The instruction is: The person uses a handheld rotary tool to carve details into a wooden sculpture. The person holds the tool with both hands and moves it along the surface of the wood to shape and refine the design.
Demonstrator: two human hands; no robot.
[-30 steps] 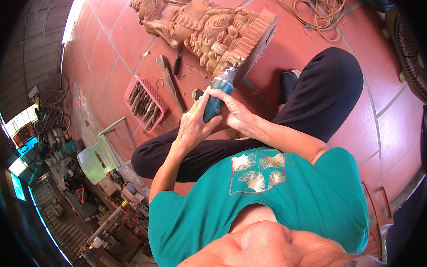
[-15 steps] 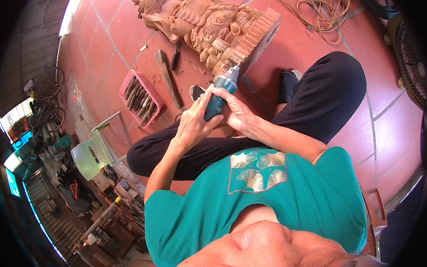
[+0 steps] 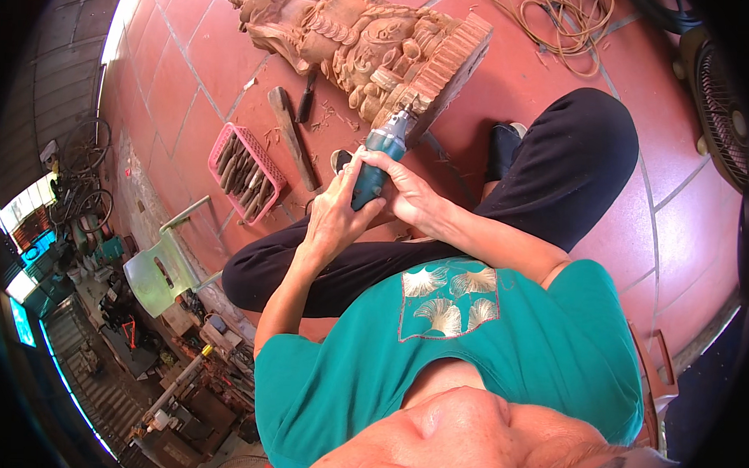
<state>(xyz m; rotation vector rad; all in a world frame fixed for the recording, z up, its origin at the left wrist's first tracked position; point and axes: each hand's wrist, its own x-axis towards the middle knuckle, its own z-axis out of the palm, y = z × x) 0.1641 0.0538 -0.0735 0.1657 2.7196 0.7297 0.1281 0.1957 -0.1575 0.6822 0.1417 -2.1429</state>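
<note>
A teal and silver die grinder [image 3: 375,164] is gripped between both of my hands. My left hand [image 3: 334,212] wraps its left side, and my right hand [image 3: 409,191] closes on it from the right. The tool's tip meets the lower edge of a carved wooden statue [image 3: 360,48], close to its ridged base. That statue lies on its side across the red tiles, with deep folds and rounded shapes cut into it. Whether the bit touches the wood is too small to tell.
A pink basket [image 3: 249,173] of carving tools sits at left, beside a wooden mallet [image 3: 294,139] and a dark-handled tool [image 3: 306,97]. Wood shavings litter the floor. A coiled cord [image 3: 567,30] lies at far right, near a fan [image 3: 719,114]. A pale green chair [image 3: 160,272] stands left.
The grinder and both hands have shifted slightly left and down, its tip moving a little along the statue's lower edge. The statue stays about where it was.
</note>
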